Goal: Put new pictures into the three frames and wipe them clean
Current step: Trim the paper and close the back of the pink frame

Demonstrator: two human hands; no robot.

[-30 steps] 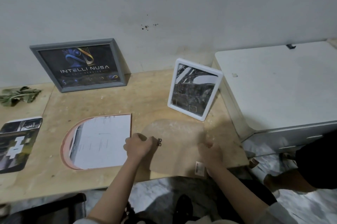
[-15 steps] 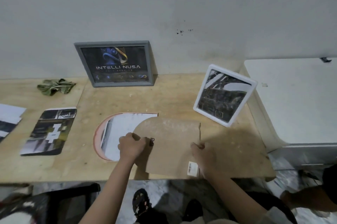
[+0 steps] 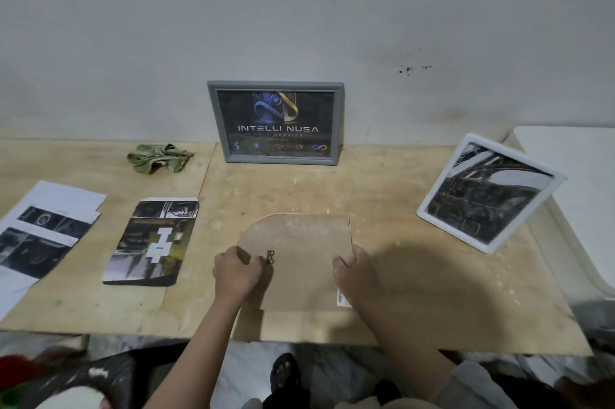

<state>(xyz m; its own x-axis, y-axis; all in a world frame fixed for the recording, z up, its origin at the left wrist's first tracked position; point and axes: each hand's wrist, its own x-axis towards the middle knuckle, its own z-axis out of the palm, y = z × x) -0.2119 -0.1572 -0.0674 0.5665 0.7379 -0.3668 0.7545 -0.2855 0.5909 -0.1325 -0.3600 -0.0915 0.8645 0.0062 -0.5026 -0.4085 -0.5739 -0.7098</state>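
A brown arch-shaped backing board [image 3: 299, 255] lies flat near the table's front edge, covering the arch frame; only a thin orange rim [image 3: 276, 214] shows along its top. My left hand [image 3: 234, 273] grips its left edge beside a small metal hanger [image 3: 270, 257]. My right hand [image 3: 356, 273] grips its right edge. A grey frame [image 3: 276, 124] with a dark logo picture leans on the wall. A white frame [image 3: 487, 192] with a dark picture stands tilted at the right. A green cloth [image 3: 158, 158] lies crumpled at the back left.
A loose arch-cut print [image 3: 153, 240] lies left of the board, and more printed sheets [image 3: 43, 232] lie at the far left. A white cabinet [image 3: 572, 175] stands against the table's right side. The wooden table [image 3: 416, 308] ends just below my hands.
The backing board has moved left with both hands holding it and now lies over the arch frame and its white sheet. The camera has turned left.
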